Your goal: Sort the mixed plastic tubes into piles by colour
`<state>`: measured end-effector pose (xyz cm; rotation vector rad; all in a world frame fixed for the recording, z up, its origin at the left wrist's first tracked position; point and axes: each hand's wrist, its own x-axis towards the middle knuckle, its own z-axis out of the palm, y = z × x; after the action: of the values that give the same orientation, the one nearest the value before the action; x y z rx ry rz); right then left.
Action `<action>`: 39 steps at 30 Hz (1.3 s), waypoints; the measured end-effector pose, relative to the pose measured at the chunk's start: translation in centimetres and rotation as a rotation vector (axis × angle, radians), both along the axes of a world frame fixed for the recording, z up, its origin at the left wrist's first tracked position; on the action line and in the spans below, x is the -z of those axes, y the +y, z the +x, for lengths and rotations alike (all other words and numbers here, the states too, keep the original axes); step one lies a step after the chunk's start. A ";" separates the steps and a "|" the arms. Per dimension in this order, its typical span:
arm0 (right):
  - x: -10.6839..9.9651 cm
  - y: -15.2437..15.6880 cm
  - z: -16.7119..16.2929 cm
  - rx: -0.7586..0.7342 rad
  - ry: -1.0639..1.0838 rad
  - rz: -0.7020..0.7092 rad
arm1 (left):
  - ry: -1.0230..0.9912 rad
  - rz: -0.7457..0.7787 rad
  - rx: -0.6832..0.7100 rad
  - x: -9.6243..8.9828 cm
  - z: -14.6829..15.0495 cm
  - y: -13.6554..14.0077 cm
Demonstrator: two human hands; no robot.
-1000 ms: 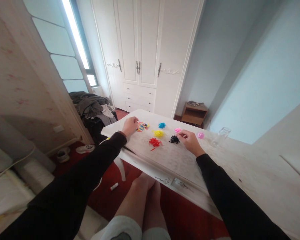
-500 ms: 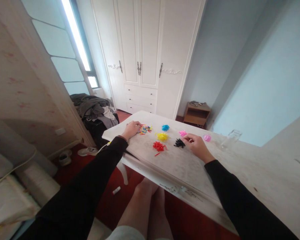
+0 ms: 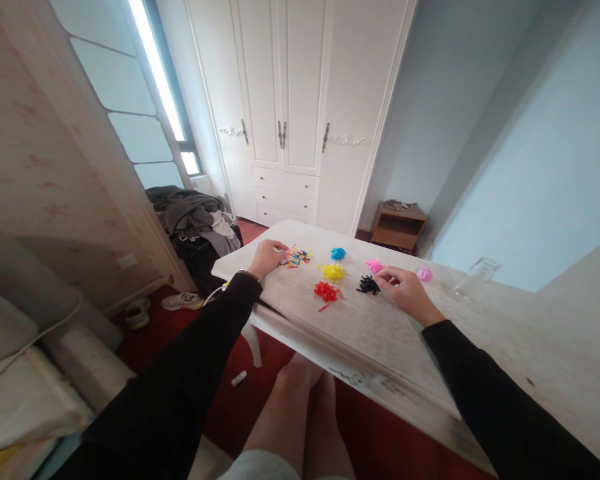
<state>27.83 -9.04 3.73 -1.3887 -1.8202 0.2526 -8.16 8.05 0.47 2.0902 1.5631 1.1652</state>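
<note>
Bare left hand (image 3: 270, 257) and bare right hand (image 3: 399, 287) at a white table (image 3: 380, 327) with small piles of coloured pieces

A seated person in black sleeves reaches both arms forward. On the left, the left hand is at the near-left edge of a loose pile of mixed, multicoloured short strips (image 3: 299, 257), its fingers curled and partly closed; whether it holds a strip, I cannot tell.

The right hand is at the right side of a small heap of black strips (image 3: 367, 285), thumb and fingers drawn close together. Anything between its fingertips is too small to make out.

Between the hands, three single-colour heaps run from far to near: bright blue strips (image 3: 338, 254), shiny yellow strips (image 3: 333, 272) and glossy red strips (image 3: 326, 291), with one red strip lying apart in front. A heap of pink strips (image 3: 374, 266) sits just beyond the right hand. Farther right are a rounded pink object (image 3: 424, 274) and a clear glass container (image 3: 476, 276).

Behind the table stands a tall white wooden wardrobe (image 3: 303, 87).
</note>
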 end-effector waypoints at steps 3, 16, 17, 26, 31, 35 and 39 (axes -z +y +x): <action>0.1 0.1 0.1 -0.001 -0.005 -0.010 | 0.013 -0.010 0.003 -0.2 0.1 -0.3; -0.1 0.0 0.0 -0.022 -0.027 -0.029 | 0.061 -0.059 0.046 -0.5 0.3 -0.8; -0.1 -0.1 0.0 -0.022 -0.027 -0.032 | 0.063 -0.046 0.041 -0.5 0.3 -0.7; -0.3 -0.2 -0.2 -0.036 -0.036 -0.055 | -0.015 0.002 -0.046 -0.2 0.1 -0.4; -0.2 -0.1 -0.2 -0.036 -0.030 -0.045 | -0.071 0.013 -0.019 -0.3 0.1 -0.6; 0.0 -0.1 0.0 -0.038 -0.034 -0.040 | -0.126 0.052 0.034 -0.2 0.0 -0.5; 0.3 0.2 0.2 -0.044 -0.047 -0.039 | -0.104 0.082 0.049 -0.4 0.2 -0.5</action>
<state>28.07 -8.88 3.46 -1.3939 -1.8951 0.2817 -7.96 7.56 0.86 2.0698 1.4323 1.3191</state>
